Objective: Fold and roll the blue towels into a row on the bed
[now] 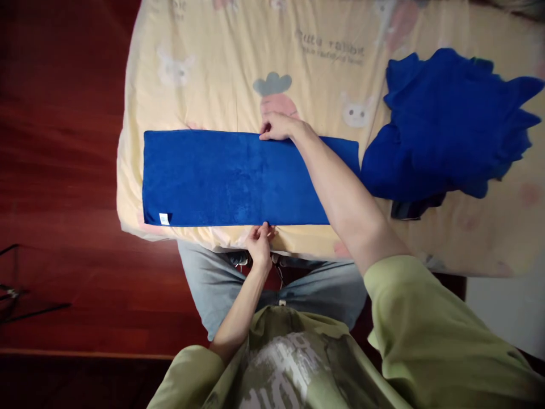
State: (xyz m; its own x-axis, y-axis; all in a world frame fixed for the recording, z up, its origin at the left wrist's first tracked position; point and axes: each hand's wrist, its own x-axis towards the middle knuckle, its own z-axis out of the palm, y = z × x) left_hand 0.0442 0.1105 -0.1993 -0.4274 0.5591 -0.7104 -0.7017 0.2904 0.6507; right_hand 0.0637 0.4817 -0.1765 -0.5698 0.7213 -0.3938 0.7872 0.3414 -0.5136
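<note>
A blue towel (204,176) lies flat as a long strip across the bed, with a small white label (164,218) at its near left corner. My right hand (279,126) reaches over it and pinches the far long edge near the middle. At the near long edge, roughly opposite, my left hand (259,244) has its thumb and fingertips closed on the cloth. The right forearm covers part of the towel's right portion.
A heap of crumpled blue cloths (451,125) sits to the right, close to the towel's right end, with a dark item (415,208) partly under it. The yellow patterned bed cover (221,68) ends just before my knees. Thin black legs (38,311) stand on the red wooden floor (72,187) at left.
</note>
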